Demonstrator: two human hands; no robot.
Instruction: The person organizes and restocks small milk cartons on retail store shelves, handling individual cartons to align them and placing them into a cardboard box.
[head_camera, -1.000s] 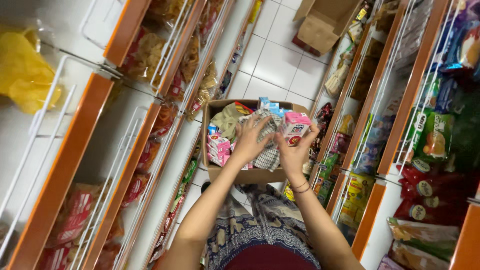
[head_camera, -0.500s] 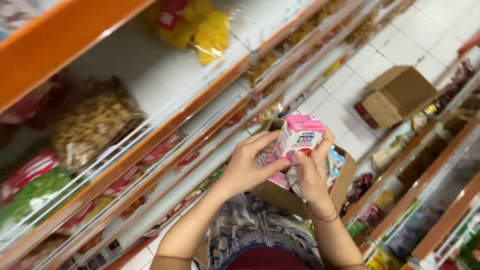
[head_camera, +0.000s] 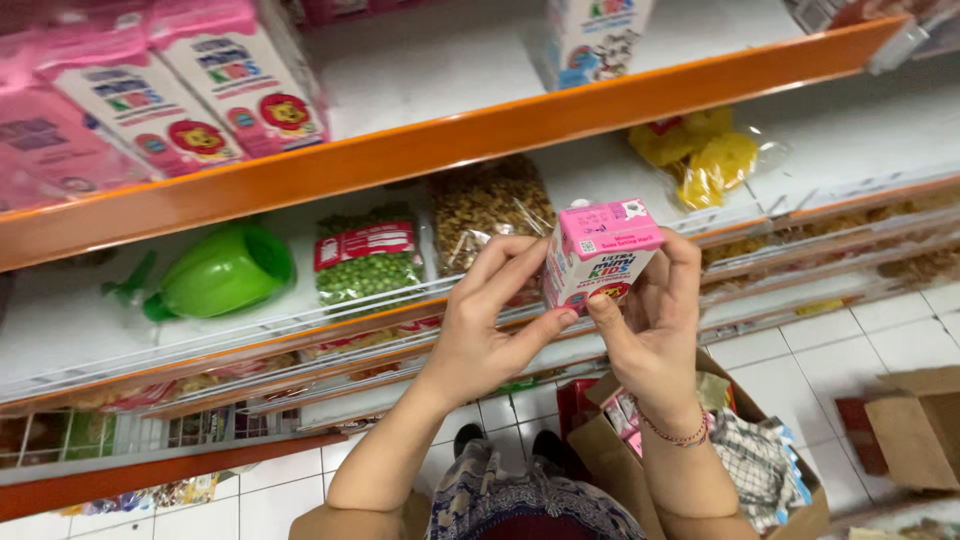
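A small pink drink carton (head_camera: 598, 250) is held up in front of the shelves between both hands. My left hand (head_camera: 487, 320) grips its left side, thumb under the bottom edge. My right hand (head_camera: 652, 322), with a bead bracelet on the wrist, holds its right side and bottom. On the orange-edged shelf (head_camera: 480, 135) above stand matching pink cartons (head_camera: 240, 80) at the left and a pale blue carton (head_camera: 592, 35) further right.
The lower shelf holds a green plastic bottle (head_camera: 225, 272), a bag of green peas (head_camera: 368, 262), a bag of brown nuts (head_camera: 490, 208) and yellow snacks (head_camera: 705, 155). An open cardboard box (head_camera: 745, 460) with packets sits on the tiled floor below; another box (head_camera: 915, 425) lies at the right.
Both hands have lifted the pink carton from the box up to the shelves. The view has swung from the aisle floor to the upper shelves at the left.
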